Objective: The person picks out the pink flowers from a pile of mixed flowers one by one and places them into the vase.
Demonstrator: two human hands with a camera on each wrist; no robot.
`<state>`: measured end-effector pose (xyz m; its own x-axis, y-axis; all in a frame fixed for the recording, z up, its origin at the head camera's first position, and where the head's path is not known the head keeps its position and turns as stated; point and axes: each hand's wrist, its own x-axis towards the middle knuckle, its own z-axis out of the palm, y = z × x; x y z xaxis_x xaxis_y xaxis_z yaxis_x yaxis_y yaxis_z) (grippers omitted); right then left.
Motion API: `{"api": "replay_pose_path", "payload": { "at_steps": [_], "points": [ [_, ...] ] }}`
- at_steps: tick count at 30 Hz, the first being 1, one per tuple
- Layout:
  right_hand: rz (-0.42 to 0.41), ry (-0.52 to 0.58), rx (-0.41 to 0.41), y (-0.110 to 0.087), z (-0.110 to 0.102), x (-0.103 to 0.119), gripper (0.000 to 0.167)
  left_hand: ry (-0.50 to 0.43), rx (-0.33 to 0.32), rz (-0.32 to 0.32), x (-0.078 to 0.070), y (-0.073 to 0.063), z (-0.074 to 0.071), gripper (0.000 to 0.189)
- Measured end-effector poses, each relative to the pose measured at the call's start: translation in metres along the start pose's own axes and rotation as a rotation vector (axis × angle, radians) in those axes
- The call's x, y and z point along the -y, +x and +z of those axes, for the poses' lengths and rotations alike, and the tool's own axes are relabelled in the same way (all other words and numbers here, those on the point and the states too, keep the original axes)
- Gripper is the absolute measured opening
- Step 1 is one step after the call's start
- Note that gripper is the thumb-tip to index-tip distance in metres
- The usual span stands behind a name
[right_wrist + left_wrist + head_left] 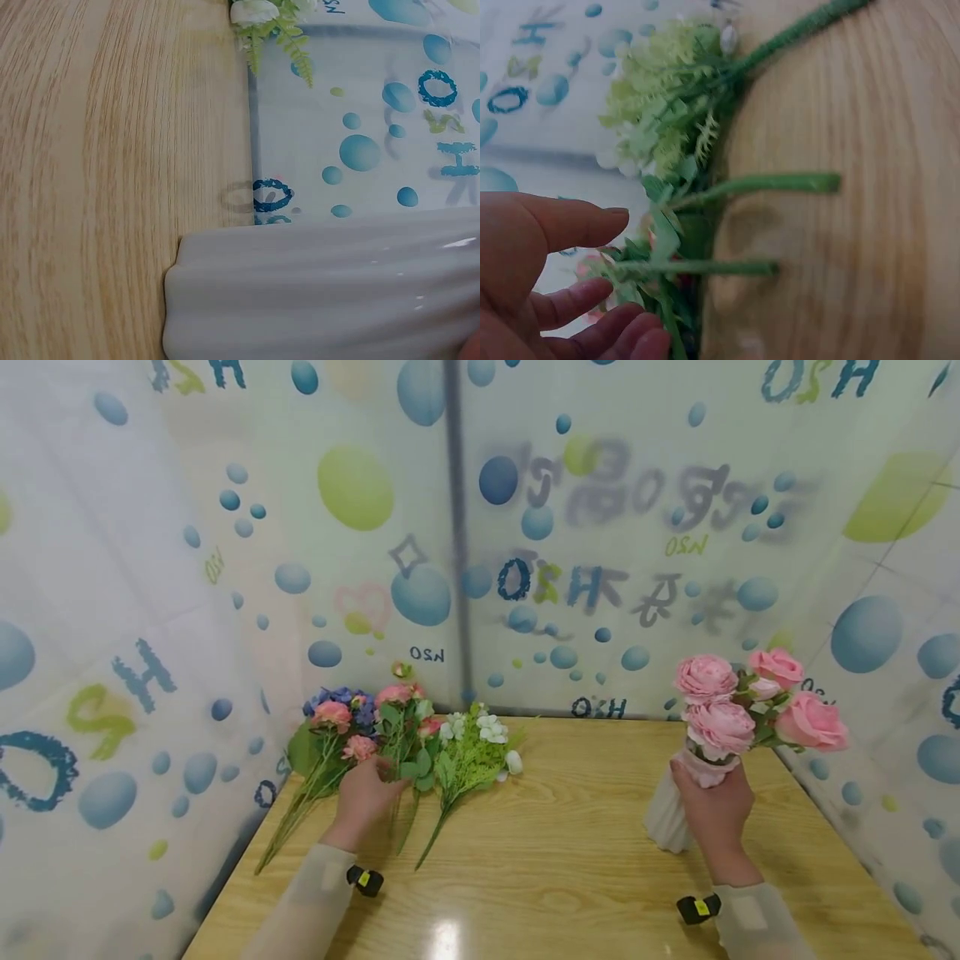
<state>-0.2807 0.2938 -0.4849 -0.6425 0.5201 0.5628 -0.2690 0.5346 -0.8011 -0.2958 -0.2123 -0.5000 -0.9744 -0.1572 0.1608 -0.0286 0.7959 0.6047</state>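
Note:
At the right of the table, my right hand (718, 806) grips a white ribbed vase (666, 817) just below its rim. The vase leans, and pink roses (720, 727) fill its mouth; the right wrist view shows its glossy fluted side. On the left, my left hand (367, 797) reaches in among artificial flowers, thumb and fingers apart. Close by it lie coral-pink flowers (360, 748) and leafy green stems; two cut stem ends (810, 182) stick out past the fingers in the left wrist view. Nothing shows between thumb and fingers there.
Farther left lie blue-purple flowers (352, 703) with long stems. A spray of white flowers (491, 728) with fern-like leaves lies right of my left hand. The wooden table (555, 827) is bounded at the back and sides by a bubble-printed curtain (630, 610).

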Motion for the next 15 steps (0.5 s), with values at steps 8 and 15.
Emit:
{"api": "replay_pose_path", "payload": {
  "at_steps": [8, 15],
  "points": [
    [0.006, 0.009, 0.003, -0.001, 0.000, 0.002, 0.059, -0.012, 0.044, -0.090, 0.017, 0.001, 0.004, 0.050],
    [0.036, -0.022, 0.009, -0.001, -0.001, 0.001, 0.059, 0.064, 0.023, -0.048, 0.015, 0.000, 0.006, 0.032]
  ]
}}
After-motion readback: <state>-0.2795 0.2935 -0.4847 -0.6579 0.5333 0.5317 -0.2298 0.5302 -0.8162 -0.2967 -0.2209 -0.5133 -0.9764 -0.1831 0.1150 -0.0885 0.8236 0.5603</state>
